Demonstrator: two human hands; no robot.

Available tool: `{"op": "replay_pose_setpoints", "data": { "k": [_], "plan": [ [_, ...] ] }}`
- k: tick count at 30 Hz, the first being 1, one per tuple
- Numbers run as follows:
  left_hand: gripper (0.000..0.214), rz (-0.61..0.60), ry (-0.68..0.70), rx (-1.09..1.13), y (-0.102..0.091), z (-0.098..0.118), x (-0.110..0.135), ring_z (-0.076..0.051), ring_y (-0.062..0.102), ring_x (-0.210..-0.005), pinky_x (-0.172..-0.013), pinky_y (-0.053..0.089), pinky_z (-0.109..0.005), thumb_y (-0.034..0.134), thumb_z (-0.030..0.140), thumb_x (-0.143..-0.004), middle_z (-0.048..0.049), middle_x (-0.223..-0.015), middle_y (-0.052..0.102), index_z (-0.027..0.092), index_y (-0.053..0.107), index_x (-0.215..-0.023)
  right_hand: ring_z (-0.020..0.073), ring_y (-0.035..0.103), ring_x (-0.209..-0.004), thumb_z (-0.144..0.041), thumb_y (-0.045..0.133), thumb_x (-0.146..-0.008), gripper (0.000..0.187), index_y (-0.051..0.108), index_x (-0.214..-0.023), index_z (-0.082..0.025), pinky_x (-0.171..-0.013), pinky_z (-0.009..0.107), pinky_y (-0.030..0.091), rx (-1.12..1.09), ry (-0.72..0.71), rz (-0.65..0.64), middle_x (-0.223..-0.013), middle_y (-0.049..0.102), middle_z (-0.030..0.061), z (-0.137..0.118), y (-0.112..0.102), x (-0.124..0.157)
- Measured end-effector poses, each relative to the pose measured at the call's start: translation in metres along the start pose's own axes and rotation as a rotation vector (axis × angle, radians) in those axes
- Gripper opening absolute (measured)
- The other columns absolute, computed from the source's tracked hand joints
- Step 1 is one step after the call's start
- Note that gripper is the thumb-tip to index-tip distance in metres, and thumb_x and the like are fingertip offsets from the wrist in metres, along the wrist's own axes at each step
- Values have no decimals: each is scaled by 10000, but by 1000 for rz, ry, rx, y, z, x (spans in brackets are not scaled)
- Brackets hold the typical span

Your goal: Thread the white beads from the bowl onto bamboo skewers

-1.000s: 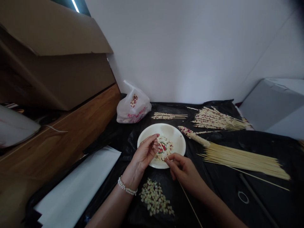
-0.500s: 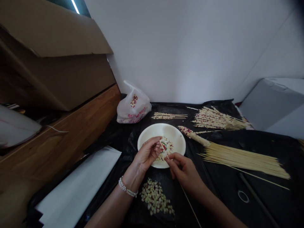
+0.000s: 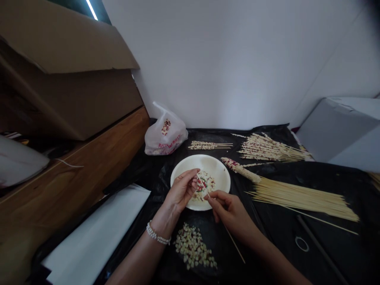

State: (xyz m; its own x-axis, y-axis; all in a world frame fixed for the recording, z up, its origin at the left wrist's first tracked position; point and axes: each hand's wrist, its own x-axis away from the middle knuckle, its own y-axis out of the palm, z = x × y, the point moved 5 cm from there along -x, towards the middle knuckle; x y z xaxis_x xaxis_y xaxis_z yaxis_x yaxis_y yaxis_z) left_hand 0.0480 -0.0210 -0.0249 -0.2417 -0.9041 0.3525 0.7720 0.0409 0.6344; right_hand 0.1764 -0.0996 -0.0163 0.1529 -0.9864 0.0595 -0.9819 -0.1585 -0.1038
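My left hand [image 3: 182, 190] is closed in a pinch at the upper end of a thin bamboo skewer [image 3: 234, 242], over the white bowl [image 3: 222, 178]. Any small piece between those fingertips is too small to make out. A little lower down, my right hand [image 3: 224, 208] grips the same skewer between thumb and fingers, and its long end slants down to the right. Small pale, red and green pieces [image 3: 209, 182] lie in the bowl, partly hidden by my hands. Nearer me, a heap of pale kernel-like pieces [image 3: 194, 245] rests on the black sheet.
A partly stripped corn cob [image 3: 243, 170] lies against a bundle of bare skewers [image 3: 308, 198] on the right. Behind are skewers threaded with kernels [image 3: 261, 147], a smaller group [image 3: 204, 145] and a plastic bag [image 3: 168, 136]. A ring [image 3: 302, 244] lies right; folded white sheets [image 3: 101, 233] lie left.
The skewer's lower end, earlier running out of the bottom of the picture, now shows inside it. Both hands keep nearly the same pose, and the whole view has shifted slightly.
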Motion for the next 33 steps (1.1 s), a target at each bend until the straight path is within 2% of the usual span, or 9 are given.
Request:
{"op": "replay_pose_setpoints", "data": {
  "k": [4, 11, 16, 20, 22, 25, 27, 29, 33],
  "plan": [
    [169, -45, -57, -12, -1, -9, 1, -31, 541, -542, -503, 452, -105, 778, 108, -679, -7, -658, 621, 86, 723, -838, 106, 430, -457, -442, 542, -890, 304, 618, -802, -161, -502, 234, 330, 4, -22, 47, -474, 465, -61, -3, -2, 1],
    [164, -110, -86, -105, 11, -19, 14, -18, 492, -516, -494, 413, -107, 798, 177, -676, 14, -620, 581, 86, 727, -792, 108, 426, -440, -404, 535, -897, 276, 629, -840, -151, -494, 235, 327, 13, -84, 93, -468, 463, -67, -4, -6, 0],
    [179, -146, -61, -302, 13, -21, 16, -33, 496, -533, -519, 385, -142, 801, 255, -676, 3, -615, 604, 112, 734, -761, 107, 428, -442, -374, 535, -900, 251, 636, -856, -148, -489, 234, 319, 14, -99, 127, -475, 471, -66, -4, -7, -1],
    [193, -185, 37, -556, 16, -13, 19, -52, 491, -554, -539, 373, -178, 783, 312, -693, -20, -664, 651, 133, 741, -751, 102, 420, -447, -372, 539, -901, 258, 645, -866, -139, -492, 235, 312, 13, -103, 125, -478, 470, -65, -5, -9, 0],
    [232, -246, 49, -635, 17, -8, 17, -65, 509, -579, -574, 395, -197, 761, 354, -712, -28, -710, 668, 142, 752, -808, 101, 420, -450, -375, 545, -902, 259, 644, -875, -137, -493, 235, 312, 0, -107, 142, -477, 474, -65, -4, -13, -1],
    [386, -254, 105, -714, 11, 4, 1, -102, 557, -621, -607, 430, -235, 678, 417, -777, -31, -776, 676, 174, 715, -1074, 99, 418, -461, -397, 557, -901, 271, 642, -894, -139, -499, 236, 315, -40, -104, 222, -478, 483, -64, -2, -22, -3],
    [393, -199, 250, -881, 5, 14, -14, -129, 562, -608, -592, 435, -258, 640, 382, -798, -24, -718, 657, 146, 689, -1109, 99, 419, -470, -410, 566, -897, 281, 643, -906, -140, -505, 236, 318, -68, -96, 280, -484, 490, -62, -1, -29, -5],
    [320, -180, 379, -1155, 3, 16, -27, -164, 585, -640, -617, 447, -287, 621, 323, -802, -44, -716, 669, 126, 709, -1038, 100, 421, -474, -415, 575, -891, 285, 645, -916, -140, -506, 237, 319, -91, -91, 314, -486, 492, -61, 0, -33, -5],
    [234, -308, 487, -1621, 11, 3, -43, -226, 635, -820, -773, 461, -347, 582, 270, -818, -82, -903, 714, 180, 732, -972, 105, 421, -475, -412, 584, -883, 281, 647, -921, -141, -508, 242, 320, -104, -91, 304, -485, 487, -64, 0, -32, -5]
  ]
}}
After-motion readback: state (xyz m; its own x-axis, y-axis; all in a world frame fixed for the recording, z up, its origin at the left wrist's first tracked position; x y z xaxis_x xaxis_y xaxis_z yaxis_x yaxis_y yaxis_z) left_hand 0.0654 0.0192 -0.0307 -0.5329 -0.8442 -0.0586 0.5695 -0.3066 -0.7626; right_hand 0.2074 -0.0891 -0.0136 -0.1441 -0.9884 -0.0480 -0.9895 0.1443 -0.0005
